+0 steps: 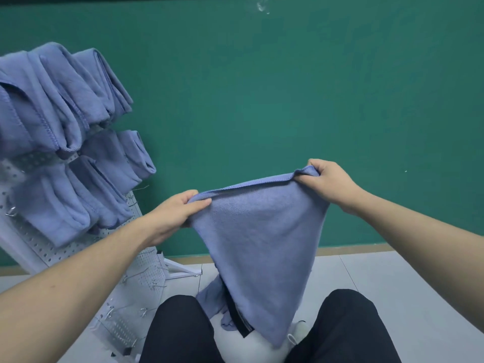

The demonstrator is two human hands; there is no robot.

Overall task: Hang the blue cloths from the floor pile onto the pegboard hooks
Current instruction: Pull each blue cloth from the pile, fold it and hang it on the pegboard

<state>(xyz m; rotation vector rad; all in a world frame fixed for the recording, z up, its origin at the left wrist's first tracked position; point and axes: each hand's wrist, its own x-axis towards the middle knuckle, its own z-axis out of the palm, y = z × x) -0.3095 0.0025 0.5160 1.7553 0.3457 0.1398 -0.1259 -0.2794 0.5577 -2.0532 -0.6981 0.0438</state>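
- Your left hand (180, 209) and right hand (327, 180) each pinch the top edge of one blue cloth (262, 244), stretched between them, right of the pegboard (146, 273).
- Its hanging corner is near the floor pile (212, 299); it could snag there.
- The free hooks (142, 311) sit low on the pegboard; a loose drape may slide off.

Pegboard (146, 281) stands left (cloths (60, 106) hung on it); held cloth (262, 231) centre, wall (288, 87) behind.

A blue cloth (262, 231) hangs spread in the air, its top edge stretched taut. More folded blue cloths (65, 137) drape over the white pegboard (39, 247) at left.
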